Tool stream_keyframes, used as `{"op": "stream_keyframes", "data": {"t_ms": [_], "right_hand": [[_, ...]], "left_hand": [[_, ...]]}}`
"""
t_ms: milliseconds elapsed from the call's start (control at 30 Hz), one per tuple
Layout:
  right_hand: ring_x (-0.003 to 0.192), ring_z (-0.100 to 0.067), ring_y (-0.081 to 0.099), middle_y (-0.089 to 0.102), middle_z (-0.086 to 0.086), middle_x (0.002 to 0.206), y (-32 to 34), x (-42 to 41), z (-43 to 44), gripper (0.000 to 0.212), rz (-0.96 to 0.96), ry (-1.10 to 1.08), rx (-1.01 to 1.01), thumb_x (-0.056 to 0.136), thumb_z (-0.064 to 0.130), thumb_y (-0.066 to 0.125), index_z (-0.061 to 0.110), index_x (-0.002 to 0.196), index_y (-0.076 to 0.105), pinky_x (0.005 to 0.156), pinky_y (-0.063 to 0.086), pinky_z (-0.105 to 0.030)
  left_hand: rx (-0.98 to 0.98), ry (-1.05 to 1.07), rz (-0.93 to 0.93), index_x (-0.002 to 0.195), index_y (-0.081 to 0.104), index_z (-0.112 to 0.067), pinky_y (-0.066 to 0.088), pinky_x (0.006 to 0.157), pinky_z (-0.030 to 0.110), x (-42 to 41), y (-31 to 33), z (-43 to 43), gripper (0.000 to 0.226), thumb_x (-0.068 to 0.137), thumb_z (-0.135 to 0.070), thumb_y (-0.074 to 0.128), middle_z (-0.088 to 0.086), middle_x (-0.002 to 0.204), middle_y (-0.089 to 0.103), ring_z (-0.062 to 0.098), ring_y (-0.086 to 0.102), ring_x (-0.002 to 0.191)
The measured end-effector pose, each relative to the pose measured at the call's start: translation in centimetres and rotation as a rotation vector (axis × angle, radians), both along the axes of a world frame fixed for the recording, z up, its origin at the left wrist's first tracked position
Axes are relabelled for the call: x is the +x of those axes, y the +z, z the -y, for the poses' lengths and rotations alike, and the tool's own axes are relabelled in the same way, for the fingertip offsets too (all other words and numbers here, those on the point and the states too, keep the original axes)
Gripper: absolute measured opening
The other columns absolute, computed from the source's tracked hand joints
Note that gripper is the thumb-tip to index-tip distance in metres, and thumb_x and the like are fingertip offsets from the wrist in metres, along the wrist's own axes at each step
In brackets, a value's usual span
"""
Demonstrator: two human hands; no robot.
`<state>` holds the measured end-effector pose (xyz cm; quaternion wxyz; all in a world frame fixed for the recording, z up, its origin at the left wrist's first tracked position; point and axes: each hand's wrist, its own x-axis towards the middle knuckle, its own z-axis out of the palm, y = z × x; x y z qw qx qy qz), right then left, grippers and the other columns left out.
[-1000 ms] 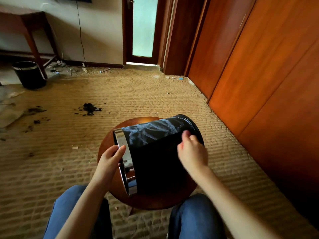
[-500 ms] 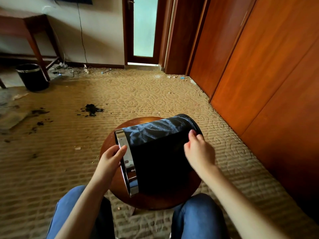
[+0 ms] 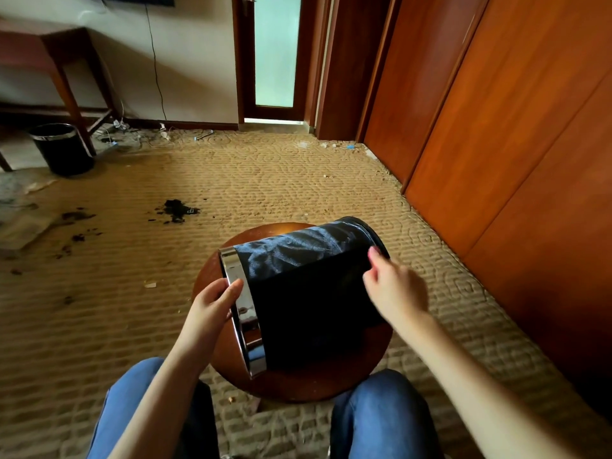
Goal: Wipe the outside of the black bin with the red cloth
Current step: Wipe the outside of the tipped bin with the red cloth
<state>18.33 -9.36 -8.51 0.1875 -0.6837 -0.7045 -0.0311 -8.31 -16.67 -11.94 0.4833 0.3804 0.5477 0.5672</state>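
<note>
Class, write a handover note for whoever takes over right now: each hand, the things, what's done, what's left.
Left hand grips the chrome rim of the black bin, which lies on its side on the round stool.
Right hand touches the bin's wall near its base, holding no visible cloth.
Red cloth: not in view.
Done: no wiping evident.
To do: fetch cloth, wipe outside.

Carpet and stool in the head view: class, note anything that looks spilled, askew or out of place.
The black bin lies on its side on the round stool; the left hand grips its chrome rim, and the right hand touches it near the base. Dark debris is scattered on the carpet. No red cloth shows.
</note>
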Motion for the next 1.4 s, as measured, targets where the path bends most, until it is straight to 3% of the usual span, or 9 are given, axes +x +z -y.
{"op": "stream_keyframes", "data": {"t_ms": [200, 333, 533, 700, 867, 1033, 1167, 1300, 1400], "right_hand": [[0.041, -0.020, 0.057, 0.061, -0.001, 0.069, -3.1, -13.5, 7.6, 0.052, 0.002, 0.458, 0.165, 0.074, 0.034, 0.041, 0.013, 0.114, 0.068, 0.034, 0.036, -0.023], [0.044, -0.024, 0.058, 0.060, -0.001, 0.070, -2.2, -10.9, 6.2, 0.050, -0.014, 0.550, 0.163, 0.076, 0.035, 0.041, 0.026, 0.117, 0.067, 0.035, 0.041, -0.027], [0.093, -0.034, 0.062, 0.059, -0.010, 0.113, 0.8, 1.0, -0.8, 0.048, 0.140, 0.062, -0.019, 0.094, 0.031, 0.042, 0.034, 0.141, 0.040, 0.076, 0.048, -0.037], [0.063, -0.036, 0.064, 0.065, -0.015, 0.092, -1.9, 0.6, 2.0, 0.049, 0.185, 0.157, -0.001, 0.086, 0.020, 0.060, 0.013, 0.134, 0.053, 0.053, 0.050, -0.039], [0.097, -0.032, 0.062, 0.060, -0.007, 0.119, 0.8, 0.9, -0.7, 0.046, 0.284, 0.117, -0.013, 0.097, 0.030, 0.039, 0.025, 0.143, 0.038, 0.075, 0.046, -0.034], [0.106, -0.033, 0.059, 0.061, -0.010, 0.120, 3.7, -1.4, -5.4, 0.035, 0.285, 0.091, -0.112, 0.094, 0.023, 0.040, 0.019, 0.126, 0.055, 0.083, 0.046, -0.036], [0.099, -0.032, 0.062, 0.056, -0.009, 0.126, 1.8, 0.5, -2.4, 0.045, 0.289, 0.112, -0.071, 0.096, 0.027, 0.040, 0.021, 0.141, 0.040, 0.077, 0.047, -0.035], [0.052, -0.033, 0.061, 0.067, -0.015, 0.090, -0.7, 3.5, 2.3, 0.051, 0.309, 0.145, -0.008, 0.082, 0.019, 0.067, 0.014, 0.131, 0.056, 0.046, 0.046, -0.033], [0.077, -0.033, 0.065, 0.064, -0.010, 0.111, 0.5, 3.0, 1.0, 0.048, 0.361, 0.114, -0.028, 0.094, 0.027, 0.049, 0.022, 0.141, 0.044, 0.061, 0.045, -0.032]], "left_hand": [[0.000, 0.014, 0.008, 0.097, 0.061, -0.001, 0.045, 0.064, 0.023, 0.2, -0.3, -0.2, 0.021, 0.098, -0.018, 0.050, 0.007, 0.083, 0.062, 0.015, 0.056, 0.076], [0.038, 0.003, -0.026, 0.090, 0.059, 0.003, 0.044, 0.070, 0.032, -0.3, -0.2, 0.2, 0.032, 0.095, -0.028, 0.057, 0.012, 0.080, 0.059, 0.022, 0.053, 0.076], [0.029, 0.032, -0.002, 0.097, 0.058, 0.010, 0.043, 0.073, 0.039, 0.2, 0.4, 0.4, 0.034, 0.096, -0.024, 0.054, 0.019, 0.086, 0.059, 0.027, 0.055, 0.081], [0.016, 0.001, 0.024, 0.102, 0.061, 0.001, 0.045, 0.084, 0.045, 0.5, 0.2, 0.6, 0.045, 0.087, -0.041, 0.063, 0.019, 0.096, 0.065, 0.030, 0.059, 0.090], [-0.001, -0.009, 0.054, 0.105, 0.067, -0.011, 0.046, 0.092, 0.053, 0.7, -0.5, 1.4, 0.023, 0.095, -0.027, 0.053, 0.017, 0.105, 0.070, 0.035, 0.065, 0.101], [0.003, 0.003, 0.022, 0.102, 0.068, -0.009, 0.050, 0.086, 0.046, 0.8, -0.2, 1.7, 0.023, 0.094, -0.024, 0.053, 0.014, 0.096, 0.073, 0.031, 0.067, 0.093], [-0.005, 0.022, 0.003, 0.099, 0.068, -0.007, 0.048, 0.091, 0.050, 0.5, 0.0, 1.0, 0.022, 0.096, -0.023, 0.053, 0.017, 0.097, 0.072, 0.033, 0.066, 0.093], [0.015, 0.016, 0.015, 0.098, 0.067, -0.008, 0.048, 0.087, 0.052, 0.8, -0.3, 1.3, 0.031, 0.090, -0.035, 0.055, 0.022, 0.097, 0.069, 0.031, 0.064, 0.090], [0.008, 0.005, 0.020, 0.100, 0.067, -0.009, 0.049, 0.085, 0.053, 1.1, -0.5, 1.6, 0.037, 0.084, -0.041, 0.056, 0.021, 0.098, 0.070, 0.031, 0.065, 0.090]]}}
